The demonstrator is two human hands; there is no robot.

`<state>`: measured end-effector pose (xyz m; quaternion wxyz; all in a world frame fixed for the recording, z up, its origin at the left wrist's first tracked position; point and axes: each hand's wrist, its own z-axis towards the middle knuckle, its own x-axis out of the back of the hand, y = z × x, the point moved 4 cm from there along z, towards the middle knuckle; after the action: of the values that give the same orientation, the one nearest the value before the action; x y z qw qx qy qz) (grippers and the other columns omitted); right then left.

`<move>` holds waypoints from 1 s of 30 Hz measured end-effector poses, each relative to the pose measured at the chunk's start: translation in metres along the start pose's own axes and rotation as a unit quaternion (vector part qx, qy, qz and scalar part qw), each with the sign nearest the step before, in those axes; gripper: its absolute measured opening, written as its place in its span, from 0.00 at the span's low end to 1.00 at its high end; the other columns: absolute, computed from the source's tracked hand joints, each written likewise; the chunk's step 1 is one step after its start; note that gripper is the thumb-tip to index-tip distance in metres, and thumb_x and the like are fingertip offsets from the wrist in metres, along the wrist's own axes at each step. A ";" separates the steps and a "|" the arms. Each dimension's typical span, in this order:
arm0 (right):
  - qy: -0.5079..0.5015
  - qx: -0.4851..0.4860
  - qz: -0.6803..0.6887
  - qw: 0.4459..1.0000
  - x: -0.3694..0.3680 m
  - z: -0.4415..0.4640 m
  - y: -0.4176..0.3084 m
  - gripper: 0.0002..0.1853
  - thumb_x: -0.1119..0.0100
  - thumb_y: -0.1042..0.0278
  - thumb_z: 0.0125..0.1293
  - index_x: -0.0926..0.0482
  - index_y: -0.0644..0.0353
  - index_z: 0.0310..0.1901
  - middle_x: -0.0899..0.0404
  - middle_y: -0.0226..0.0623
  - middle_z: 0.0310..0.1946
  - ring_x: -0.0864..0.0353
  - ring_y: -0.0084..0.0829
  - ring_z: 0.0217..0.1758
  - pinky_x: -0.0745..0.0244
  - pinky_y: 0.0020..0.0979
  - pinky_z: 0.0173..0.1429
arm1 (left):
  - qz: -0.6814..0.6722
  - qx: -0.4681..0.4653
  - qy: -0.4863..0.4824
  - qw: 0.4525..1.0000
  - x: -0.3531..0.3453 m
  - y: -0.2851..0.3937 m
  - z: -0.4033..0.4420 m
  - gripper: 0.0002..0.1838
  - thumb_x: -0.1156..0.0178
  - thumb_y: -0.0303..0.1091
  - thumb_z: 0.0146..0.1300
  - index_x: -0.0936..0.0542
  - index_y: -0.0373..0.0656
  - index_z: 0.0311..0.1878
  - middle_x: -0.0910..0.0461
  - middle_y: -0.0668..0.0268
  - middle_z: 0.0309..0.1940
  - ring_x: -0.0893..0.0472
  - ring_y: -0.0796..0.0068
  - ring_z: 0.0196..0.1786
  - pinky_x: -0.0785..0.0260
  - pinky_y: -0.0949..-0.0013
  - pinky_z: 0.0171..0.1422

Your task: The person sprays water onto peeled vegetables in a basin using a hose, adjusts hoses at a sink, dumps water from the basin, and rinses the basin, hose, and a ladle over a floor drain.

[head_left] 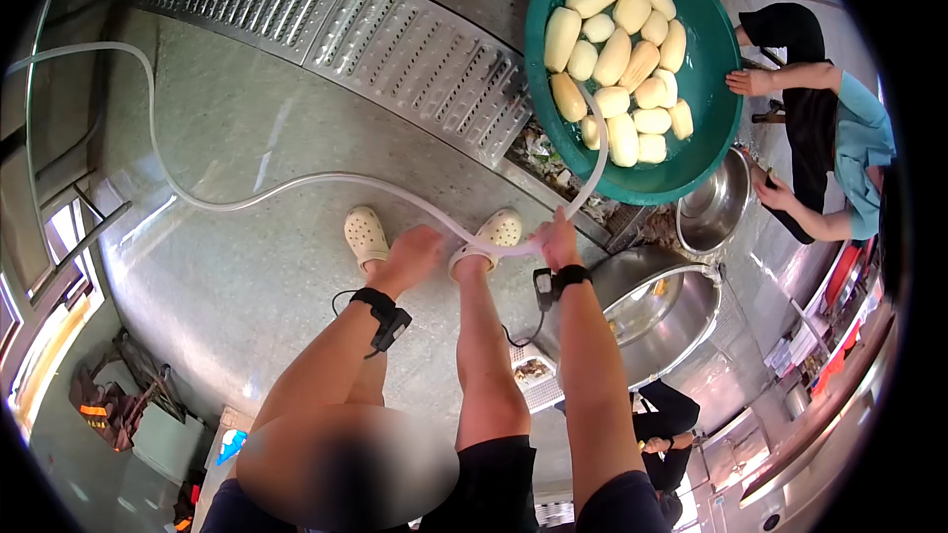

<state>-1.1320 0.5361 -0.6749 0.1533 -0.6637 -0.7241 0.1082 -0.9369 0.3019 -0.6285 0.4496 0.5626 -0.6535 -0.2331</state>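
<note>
My right grip (559, 240) is wrapped round the clear hose (326, 179), which trails off toward ten o'clock; holding it here seems to keep its end raised over the rim of the green basin (713, 128), at my one o'clock. Its tip lies among the pale peeled vegetables (614, 57). The basin sits beside the drain grate (415, 59), likely so spills run off. My left grip (413, 255) is blurred near the hose; I cannot tell how wide.

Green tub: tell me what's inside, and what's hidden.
Pale vegetables sit in water, with a hose reaching in. Whatever lies beneath the vegetables is covered and can't be seen.
</note>
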 end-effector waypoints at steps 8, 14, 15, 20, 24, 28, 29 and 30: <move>0.185 0.003 -0.207 0.961 0.064 0.075 0.031 0.13 0.47 0.60 0.65 0.28 0.62 0.41 0.24 0.34 0.30 0.23 0.29 0.32 0.33 0.38 0.31 | -0.113 0.123 -0.034 0.985 -0.013 0.015 0.009 0.12 0.47 0.41 0.64 0.25 0.42 0.39 0.23 0.67 0.26 0.25 0.78 0.26 0.32 0.74 0.30; 0.135 0.035 -0.215 0.967 0.086 0.085 0.030 0.13 0.51 0.68 0.67 0.33 0.71 0.46 0.24 0.43 0.29 0.22 0.34 0.28 0.30 0.36 0.29 | 0.003 -0.002 -0.020 1.000 -0.019 0.006 0.003 0.10 0.46 0.38 0.60 0.25 0.41 0.36 0.24 0.62 0.30 0.24 0.69 0.32 0.31 0.68 0.35; 0.118 0.043 -0.224 0.966 0.084 0.076 0.021 0.14 0.51 0.72 0.67 0.35 0.75 0.48 0.24 0.46 0.29 0.21 0.35 0.28 0.27 0.35 0.30 | 0.013 0.012 -0.023 1.000 -0.017 0.009 0.002 0.08 0.44 0.34 0.56 0.25 0.39 0.34 0.24 0.58 0.31 0.24 0.60 0.35 0.30 0.61 0.38; 0.125 0.075 -0.223 0.964 0.067 0.041 0.006 0.12 0.51 0.71 0.67 0.33 0.74 0.44 0.24 0.45 0.28 0.22 0.34 0.26 0.27 0.36 0.29 | 0.019 0.048 -0.043 0.998 0.000 0.017 -0.005 0.07 0.44 0.31 0.53 0.24 0.38 0.34 0.24 0.52 0.34 0.23 0.49 0.41 0.29 0.55 0.44; 0.130 0.070 -0.275 0.950 0.054 0.023 -0.001 0.16 0.47 0.66 0.65 0.32 0.74 0.45 0.23 0.48 0.30 0.21 0.35 0.29 0.27 0.36 0.30 | -0.045 0.187 -0.034 0.981 0.016 0.019 -0.013 0.12 0.47 0.37 0.58 0.24 0.37 0.37 0.23 0.48 0.37 0.24 0.46 0.44 0.31 0.52 0.47; 0.139 0.103 -0.347 0.922 0.079 0.070 0.010 0.23 0.43 0.63 0.63 0.31 0.79 0.47 0.21 0.55 0.36 0.20 0.45 0.38 0.28 0.42 0.41 | 0.158 0.018 0.015 0.987 0.019 -0.007 -0.014 0.12 0.50 0.38 0.62 0.24 0.39 0.36 0.22 0.55 0.26 0.22 0.59 0.31 0.30 0.61 0.38; 0.146 0.114 -0.359 0.915 0.077 0.068 0.010 0.22 0.43 0.63 0.63 0.30 0.79 0.47 0.21 0.55 0.36 0.20 0.46 0.39 0.28 0.42 0.43 | 0.121 0.064 0.015 0.990 0.025 -0.004 -0.013 0.13 0.51 0.38 0.62 0.24 0.38 0.36 0.22 0.53 0.27 0.22 0.56 0.33 0.30 0.59 0.39; 0.133 0.107 -0.343 0.924 0.072 0.059 0.008 0.24 0.44 0.63 0.63 0.32 0.79 0.49 0.22 0.57 0.38 0.21 0.46 0.41 0.29 0.42 0.44 | 0.082 0.113 0.015 0.990 0.036 0.008 -0.010 0.13 0.51 0.38 0.62 0.24 0.37 0.36 0.22 0.51 0.28 0.22 0.53 0.34 0.31 0.57 0.39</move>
<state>-1.1516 0.6108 -0.7269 0.3456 -0.3624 -0.8648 0.0364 -0.9311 0.2719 -0.6049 0.4105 0.5574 -0.7130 -0.1115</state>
